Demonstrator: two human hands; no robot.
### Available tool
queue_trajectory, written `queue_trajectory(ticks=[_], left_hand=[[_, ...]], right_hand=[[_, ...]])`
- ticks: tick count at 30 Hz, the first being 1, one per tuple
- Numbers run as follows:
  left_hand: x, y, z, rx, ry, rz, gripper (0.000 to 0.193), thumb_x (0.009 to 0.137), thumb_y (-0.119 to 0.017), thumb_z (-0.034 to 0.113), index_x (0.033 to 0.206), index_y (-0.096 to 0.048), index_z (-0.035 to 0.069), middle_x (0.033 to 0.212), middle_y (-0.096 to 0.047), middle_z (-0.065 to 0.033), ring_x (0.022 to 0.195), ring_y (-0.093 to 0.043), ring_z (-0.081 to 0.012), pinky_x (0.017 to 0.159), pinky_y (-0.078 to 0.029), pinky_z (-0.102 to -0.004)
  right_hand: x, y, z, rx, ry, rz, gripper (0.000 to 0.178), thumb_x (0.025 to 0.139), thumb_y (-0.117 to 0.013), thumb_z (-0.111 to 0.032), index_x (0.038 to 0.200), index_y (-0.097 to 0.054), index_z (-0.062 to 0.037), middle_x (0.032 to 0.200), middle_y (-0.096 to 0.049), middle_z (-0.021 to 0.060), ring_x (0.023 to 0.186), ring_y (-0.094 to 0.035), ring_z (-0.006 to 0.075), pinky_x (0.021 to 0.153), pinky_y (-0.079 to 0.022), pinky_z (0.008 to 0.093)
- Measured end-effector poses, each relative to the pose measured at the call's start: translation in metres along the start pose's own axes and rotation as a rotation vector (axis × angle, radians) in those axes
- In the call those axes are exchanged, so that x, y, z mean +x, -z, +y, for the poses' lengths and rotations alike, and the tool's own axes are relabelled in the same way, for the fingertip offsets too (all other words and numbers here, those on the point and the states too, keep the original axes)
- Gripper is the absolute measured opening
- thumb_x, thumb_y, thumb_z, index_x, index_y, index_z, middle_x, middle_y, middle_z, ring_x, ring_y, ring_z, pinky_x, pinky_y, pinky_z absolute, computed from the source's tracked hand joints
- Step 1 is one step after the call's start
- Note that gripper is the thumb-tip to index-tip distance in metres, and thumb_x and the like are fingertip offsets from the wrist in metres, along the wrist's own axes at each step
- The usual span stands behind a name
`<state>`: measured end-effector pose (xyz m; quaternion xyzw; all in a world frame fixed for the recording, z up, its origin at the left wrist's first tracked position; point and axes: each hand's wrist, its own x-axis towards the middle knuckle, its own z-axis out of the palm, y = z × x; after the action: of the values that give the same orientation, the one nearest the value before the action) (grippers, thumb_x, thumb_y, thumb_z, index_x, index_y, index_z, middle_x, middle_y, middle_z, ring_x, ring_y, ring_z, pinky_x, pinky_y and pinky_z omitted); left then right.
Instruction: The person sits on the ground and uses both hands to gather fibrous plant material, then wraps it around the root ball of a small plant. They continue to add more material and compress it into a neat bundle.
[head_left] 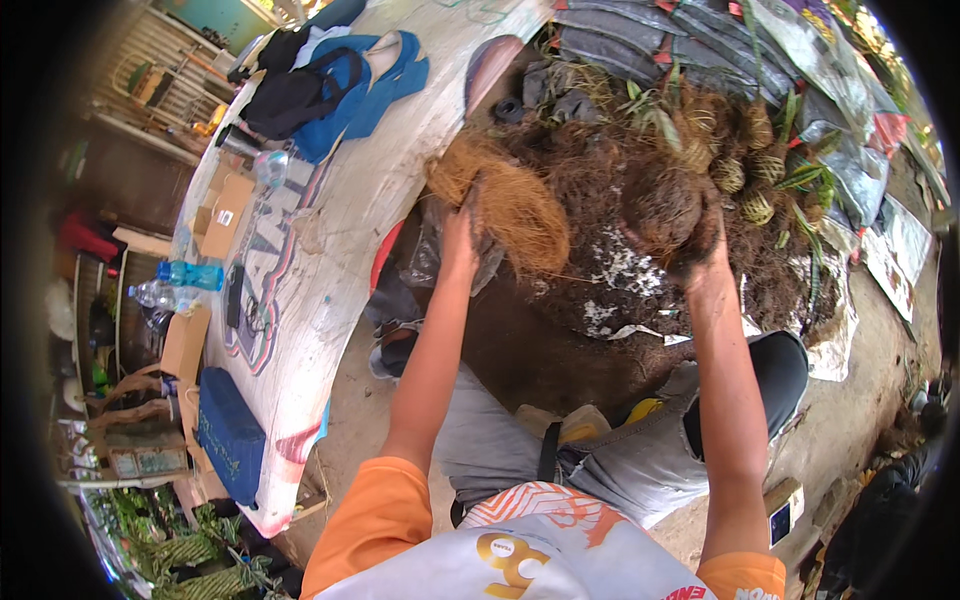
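Observation:
In my left hand (462, 238) is a loose tuft of golden-brown coconut fibre (528, 218), its strands fanning out to both sides; most of my fingers are hidden behind it. My right hand (706, 240), dark with soil, cups a round, dark brown fibre-covered ball (664, 207) from its right side. The two are held apart above a heap of dark soil and fibre (590, 185). White crumbly bits (635, 266) lie scattered in the heap below and between my hands.
Several string-wrapped balls with green leaves (758, 172) sit at the heap's far right. Grey plastic sheets (650, 45) lie behind. To the left, a long white printed board (330, 235) carries blue and black cloth (345, 90), bottles (190, 275) and a dark blue box (230, 435).

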<state>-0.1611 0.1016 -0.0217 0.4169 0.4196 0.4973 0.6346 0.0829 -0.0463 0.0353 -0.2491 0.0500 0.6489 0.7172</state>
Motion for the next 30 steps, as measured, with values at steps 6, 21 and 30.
queue_trajectory(ticks=[6,21,30], left_hand=[[-0.026,-0.086,0.008,-0.087,0.113,-0.259,0.073,0.08,-0.067,0.035,0.135,-0.033,0.002,0.133,-0.042,-0.0131,0.12,-0.043,-0.0238,0.096,-0.037,-0.0344],[-0.019,-0.103,-0.044,-0.004,0.206,-0.335,0.026,0.089,-0.051,0.01,0.113,-0.051,0.001,0.101,-0.06,-0.0125,0.094,-0.061,-0.0178,0.077,-0.053,-0.0298],[-0.009,-0.091,-0.113,-0.222,0.286,-0.274,0.028,0.092,-0.049,0.016,0.115,-0.051,0.001,0.097,-0.061,-0.0078,0.088,-0.061,-0.0152,0.07,-0.051,-0.0274]], right_hand=[[-0.006,0.012,-0.004,0.037,0.021,-0.122,0.047,0.088,-0.043,-0.043,0.123,-0.049,-0.0128,0.124,-0.051,0.0119,0.111,-0.05,0.0326,0.091,-0.041,0.0578],[-0.025,0.008,-0.028,0.074,0.158,-0.098,0.041,0.095,-0.031,-0.032,0.125,-0.046,-0.0086,0.125,-0.051,0.0157,0.109,-0.053,0.0336,0.088,-0.046,0.0542],[-0.029,0.0,-0.017,0.017,0.119,-0.104,0.044,0.093,-0.036,-0.037,0.123,-0.048,-0.0082,0.121,-0.053,0.0149,0.108,-0.053,0.0331,0.09,-0.045,0.0542]])
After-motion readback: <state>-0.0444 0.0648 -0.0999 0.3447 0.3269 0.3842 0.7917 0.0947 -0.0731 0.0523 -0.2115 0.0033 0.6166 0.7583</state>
